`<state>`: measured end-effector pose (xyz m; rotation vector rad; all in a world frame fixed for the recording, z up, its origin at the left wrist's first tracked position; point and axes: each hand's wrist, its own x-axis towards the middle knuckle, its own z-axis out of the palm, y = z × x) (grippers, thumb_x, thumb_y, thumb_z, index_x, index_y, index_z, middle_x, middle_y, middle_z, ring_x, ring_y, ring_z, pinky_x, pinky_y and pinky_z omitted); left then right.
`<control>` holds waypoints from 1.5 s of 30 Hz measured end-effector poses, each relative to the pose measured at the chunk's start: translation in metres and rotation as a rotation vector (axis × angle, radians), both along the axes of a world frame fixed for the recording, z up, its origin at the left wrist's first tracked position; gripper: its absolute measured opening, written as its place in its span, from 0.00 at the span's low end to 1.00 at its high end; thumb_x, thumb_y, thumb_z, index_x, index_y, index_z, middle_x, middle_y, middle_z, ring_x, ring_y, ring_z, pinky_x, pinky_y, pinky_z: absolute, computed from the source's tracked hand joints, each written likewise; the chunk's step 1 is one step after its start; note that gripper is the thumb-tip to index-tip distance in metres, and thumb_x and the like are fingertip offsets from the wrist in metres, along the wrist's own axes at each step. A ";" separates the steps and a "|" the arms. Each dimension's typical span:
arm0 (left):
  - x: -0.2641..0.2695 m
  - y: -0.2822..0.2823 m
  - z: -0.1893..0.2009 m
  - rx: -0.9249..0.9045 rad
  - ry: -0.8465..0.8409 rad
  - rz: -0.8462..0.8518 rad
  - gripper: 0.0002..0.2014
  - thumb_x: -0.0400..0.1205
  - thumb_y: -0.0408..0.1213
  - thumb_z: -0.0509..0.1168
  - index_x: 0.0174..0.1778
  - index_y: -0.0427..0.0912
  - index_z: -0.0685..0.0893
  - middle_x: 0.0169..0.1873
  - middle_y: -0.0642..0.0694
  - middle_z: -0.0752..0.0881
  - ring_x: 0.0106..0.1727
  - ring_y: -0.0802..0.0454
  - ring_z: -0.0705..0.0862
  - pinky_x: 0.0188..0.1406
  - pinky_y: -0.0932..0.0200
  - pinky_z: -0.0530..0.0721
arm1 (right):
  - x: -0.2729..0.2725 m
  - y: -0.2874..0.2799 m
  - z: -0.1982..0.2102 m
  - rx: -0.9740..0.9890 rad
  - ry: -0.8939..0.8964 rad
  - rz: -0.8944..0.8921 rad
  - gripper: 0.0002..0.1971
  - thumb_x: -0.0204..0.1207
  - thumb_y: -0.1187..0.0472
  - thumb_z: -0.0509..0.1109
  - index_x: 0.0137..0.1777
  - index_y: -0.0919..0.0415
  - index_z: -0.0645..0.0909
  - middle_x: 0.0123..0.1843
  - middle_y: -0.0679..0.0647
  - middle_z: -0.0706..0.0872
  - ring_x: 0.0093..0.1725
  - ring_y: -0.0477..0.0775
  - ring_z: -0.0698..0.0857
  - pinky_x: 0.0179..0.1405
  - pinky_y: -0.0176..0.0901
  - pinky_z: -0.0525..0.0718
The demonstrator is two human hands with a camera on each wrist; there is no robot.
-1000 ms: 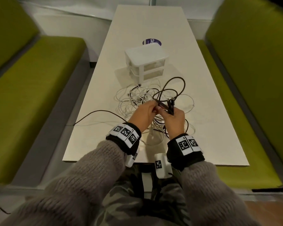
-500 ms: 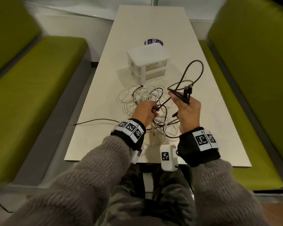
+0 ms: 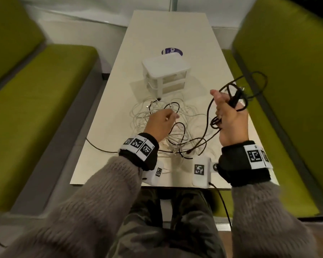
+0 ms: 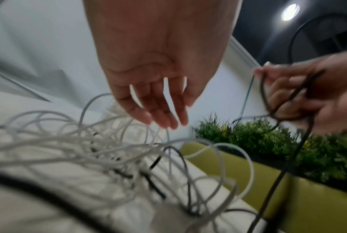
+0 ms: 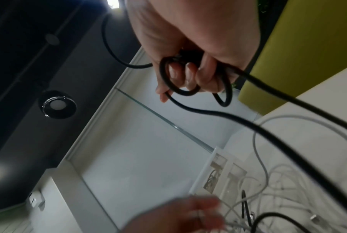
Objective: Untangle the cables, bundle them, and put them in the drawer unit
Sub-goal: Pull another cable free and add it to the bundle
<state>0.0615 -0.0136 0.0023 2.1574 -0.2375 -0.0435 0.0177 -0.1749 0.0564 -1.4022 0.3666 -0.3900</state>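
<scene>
Right hand (image 3: 229,116) raised over the table's right edge, fingers (image 5: 190,75) curled tight round loops of the black cable (image 3: 207,120) (plug end poking above the knuckles). Left hand (image 3: 160,123) slack and spread, fingertips (image 4: 164,121) grazing the white cable tangle (image 3: 157,116), gripping nothing. Black cable trailing down through that tangle across the table (image 3: 175,30) to its left edge. Drawer unit (image 3: 166,73) mid-table, just behind the tangle.
</scene>
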 end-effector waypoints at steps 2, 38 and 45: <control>-0.010 -0.004 0.019 -0.257 0.176 -0.090 0.17 0.86 0.47 0.55 0.59 0.42 0.83 0.50 0.48 0.88 0.52 0.54 0.85 0.58 0.57 0.80 | 0.000 0.006 -0.005 0.007 0.016 0.038 0.10 0.77 0.58 0.72 0.55 0.59 0.88 0.20 0.35 0.77 0.30 0.37 0.73 0.31 0.29 0.68; -0.016 -0.007 0.013 0.081 -0.233 -0.489 0.20 0.79 0.43 0.61 0.68 0.44 0.78 0.72 0.44 0.76 0.79 0.50 0.63 0.76 0.39 0.59 | -0.038 0.004 -0.013 -0.087 0.151 0.832 0.23 0.78 0.44 0.65 0.24 0.55 0.71 0.20 0.47 0.62 0.21 0.46 0.60 0.19 0.34 0.57; -0.017 0.040 0.019 -0.084 -0.063 -0.181 0.20 0.80 0.53 0.55 0.29 0.42 0.71 0.27 0.46 0.71 0.32 0.54 0.75 0.35 0.58 0.69 | -0.027 0.002 -0.026 -0.099 0.228 0.422 0.20 0.82 0.46 0.63 0.32 0.57 0.81 0.19 0.44 0.68 0.19 0.43 0.62 0.18 0.34 0.55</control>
